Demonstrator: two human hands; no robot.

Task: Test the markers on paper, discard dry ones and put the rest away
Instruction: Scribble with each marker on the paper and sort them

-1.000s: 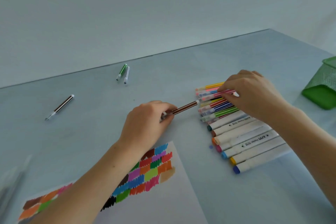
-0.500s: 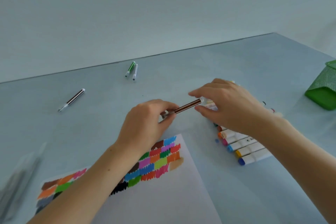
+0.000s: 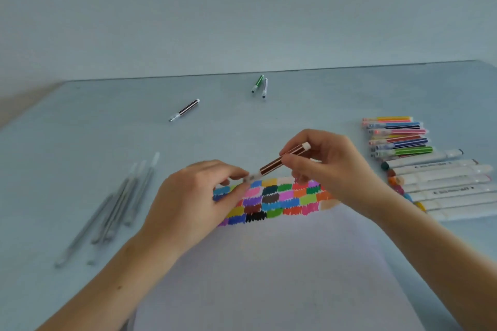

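Both hands now hold the brown-striped thin marker (image 3: 279,163) above the white paper sheet with coloured test swatches (image 3: 269,263): left hand (image 3: 199,201) pinching its clear cap, right hand (image 3: 325,166) gripping the barrel, lifted away from the sorted marker row (image 3: 419,166), likely about to uncap.

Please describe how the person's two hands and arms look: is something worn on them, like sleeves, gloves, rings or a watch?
Both forearms are bare as far as the picture's lower edge: no sleeves show. The left hand and the right hand wear no gloves, and no rings, watch or bracelet are visible. A small dark spot marks the left forearm.
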